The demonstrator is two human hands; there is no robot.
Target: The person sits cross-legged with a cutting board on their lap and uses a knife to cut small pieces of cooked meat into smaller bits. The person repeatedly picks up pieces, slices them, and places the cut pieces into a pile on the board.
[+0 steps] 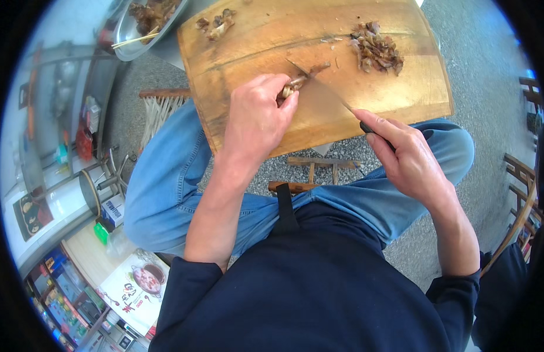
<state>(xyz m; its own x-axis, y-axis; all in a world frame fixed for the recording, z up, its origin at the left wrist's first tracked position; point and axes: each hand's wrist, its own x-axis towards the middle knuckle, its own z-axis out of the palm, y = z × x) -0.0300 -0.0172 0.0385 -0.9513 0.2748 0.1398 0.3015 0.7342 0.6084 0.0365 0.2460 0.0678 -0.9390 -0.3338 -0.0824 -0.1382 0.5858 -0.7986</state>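
Note:
My left hand grips a piece of brown cooked meat on a wooden cutting board. The dark handle of a broad-bladed knife is in my right hand. The blade, partly blurred, reaches up and left to the meat just beyond my left fingertips. A strip of the meat shows past the blade. At the board's right lies a heap of chopped brown pieces. A few pale and brown scraps lie at its upper left. My left fingers hide part of the meat.
A metal basin with more brown meat and wooden chopsticks stands beyond the board's left corner. The board lies over my knees. Below it is a wooden stool frame. Shelves and a printed box are at the lower left.

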